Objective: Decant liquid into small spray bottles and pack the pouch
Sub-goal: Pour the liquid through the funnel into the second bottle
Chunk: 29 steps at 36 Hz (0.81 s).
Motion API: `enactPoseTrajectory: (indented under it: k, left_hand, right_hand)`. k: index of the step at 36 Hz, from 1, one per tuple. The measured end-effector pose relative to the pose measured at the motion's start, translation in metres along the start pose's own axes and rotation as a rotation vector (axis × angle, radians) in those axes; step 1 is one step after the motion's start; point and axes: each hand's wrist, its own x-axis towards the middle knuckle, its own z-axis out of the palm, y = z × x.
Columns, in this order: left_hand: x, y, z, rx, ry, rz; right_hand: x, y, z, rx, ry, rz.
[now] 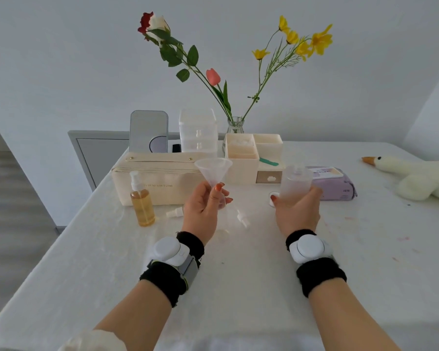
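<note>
Holding both things above the bench [238, 274]: left hand [202, 206], fingers [217, 190] pinching the stem of a clear funnel [213, 167]; right hand [297, 211], fingers curled round a frosted bottle [295, 181], upright, seemingly uncapped. Spray tops [175, 212] lie loose just beyond. No small bottle plainly seen under the funnel. Amber pump bottle [142, 201] stands before the cream pouch [160, 183]. Risk: pouring before the funnel is seated would spill liquid; the light pinch may let it tip.

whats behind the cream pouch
Behind the cream pouch stand a mirror and a clear drawer unit, with a small dark object between them. The pouch covers their bases, so what lies low behind it cannot be seen.
</note>
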Motion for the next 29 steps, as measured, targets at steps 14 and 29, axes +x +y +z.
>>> enactPoseTrajectory:
  k: [14, 29]
  left_hand:
    - [-0.001, 0.008, 0.001, 0.066, -0.061, -0.006]
    - [0.009, 0.020, -0.015, 0.194, -0.030, -0.002]
  right_hand:
    - [0.006, -0.072, -0.016, -0.218, -0.084, -0.477]
    - [0.004, -0.140, -0.021, -0.635, -0.093, -0.829]
